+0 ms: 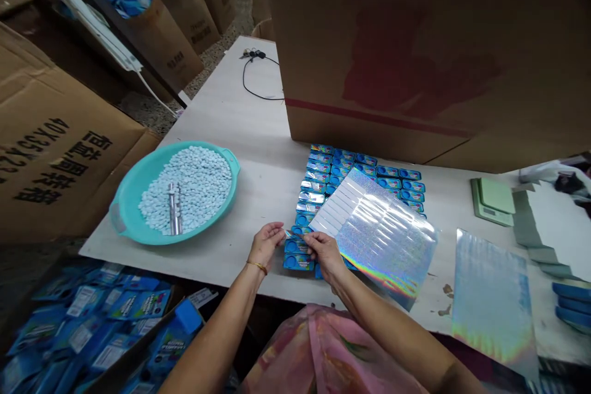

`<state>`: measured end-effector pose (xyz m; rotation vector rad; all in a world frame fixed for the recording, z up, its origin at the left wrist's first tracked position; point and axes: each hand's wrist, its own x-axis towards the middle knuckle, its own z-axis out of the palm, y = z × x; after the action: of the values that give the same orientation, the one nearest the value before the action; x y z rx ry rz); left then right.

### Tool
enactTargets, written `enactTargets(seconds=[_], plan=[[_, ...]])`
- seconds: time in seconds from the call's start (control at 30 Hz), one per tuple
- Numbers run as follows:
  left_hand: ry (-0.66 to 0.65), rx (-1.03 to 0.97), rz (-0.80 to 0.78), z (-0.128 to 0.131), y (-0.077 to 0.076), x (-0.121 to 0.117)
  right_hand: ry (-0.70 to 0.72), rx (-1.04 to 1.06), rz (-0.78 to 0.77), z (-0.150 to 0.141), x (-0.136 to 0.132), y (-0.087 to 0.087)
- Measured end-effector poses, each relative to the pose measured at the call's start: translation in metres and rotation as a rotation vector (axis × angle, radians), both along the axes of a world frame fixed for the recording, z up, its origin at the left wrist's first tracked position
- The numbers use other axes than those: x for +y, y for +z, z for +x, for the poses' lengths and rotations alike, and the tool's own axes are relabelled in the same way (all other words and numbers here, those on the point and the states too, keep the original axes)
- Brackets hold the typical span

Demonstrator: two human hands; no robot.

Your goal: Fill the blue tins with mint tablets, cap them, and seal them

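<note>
A thin shiny sticker strip (290, 234) spans the gap between my fingertips. My left hand (264, 247) pinches one end of it, and a gold bangle sits on that wrist. The other end is in the closed fingers of my right hand (324, 252). Just below the strip lie flat blue candy cases (298, 262), set out in close rows on the table. Across part of these rows rests a silvery holographic sticker sheet (388, 234), beside my right hand, its upper left part marked with pale strips.
To the left stands a turquoise basin (127, 197) of pale blue tablets with a metal scoop-like tube (175, 209). A big cardboard box (415, 61) blocks the back. Rightward are another holographic sheet (494, 295) and a scale (493, 200). Blue packs (83, 332) fill a box below left.
</note>
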<state>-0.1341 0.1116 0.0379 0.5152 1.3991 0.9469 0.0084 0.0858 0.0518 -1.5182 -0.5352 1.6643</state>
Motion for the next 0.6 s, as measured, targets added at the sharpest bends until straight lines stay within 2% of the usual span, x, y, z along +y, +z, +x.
enactTargets(seconds=[0.13,0.3,0.47,0.6], plan=[[-0.077,0.043,-0.046,-0.002,-0.002,-0.003,-0.042,-0.197,-0.021,0.001,-0.002,-0.008],[-0.052,0.092,0.045,-0.002,-0.015,0.002,0.007,-0.545,0.123,-0.003,0.000,-0.018],[-0.056,0.123,0.070,-0.001,-0.032,0.011,0.136,-0.844,0.166,-0.006,0.003,-0.020],[-0.086,0.134,0.086,0.002,-0.044,0.011,0.307,-1.032,0.131,-0.008,0.006,-0.017]])
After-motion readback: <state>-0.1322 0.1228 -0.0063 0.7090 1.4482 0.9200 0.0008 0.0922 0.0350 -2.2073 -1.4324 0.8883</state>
